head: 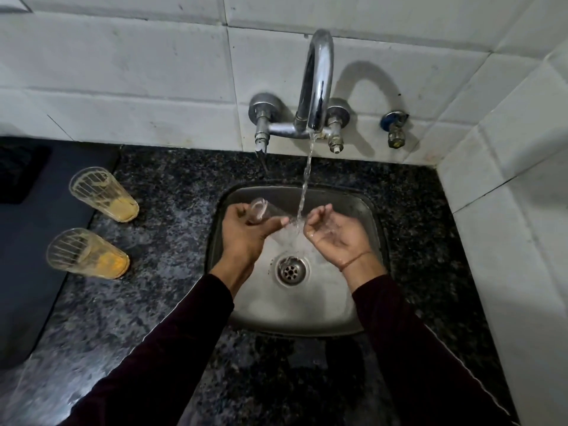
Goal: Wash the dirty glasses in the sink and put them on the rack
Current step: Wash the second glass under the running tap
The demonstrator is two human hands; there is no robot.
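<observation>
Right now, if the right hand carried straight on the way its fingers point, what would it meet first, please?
The right hand, cupped over the sink, points left toward the water stream. It would meet that first, then the glass in the left hand, though depth is hard to judge.

- Sink (362,315): brushed steel, dull sheen, wet.
- Tap (318,78): polished chrome, spotted at the base.
- Counter (172,302): speckled black stone, glossy.
- Glass (261,210) in my left hand (242,235): clear, smooth.
- Wall tiles (138,84): white, matt, smudged.
- My sleeves (172,348): dark matt cloth.
</observation>
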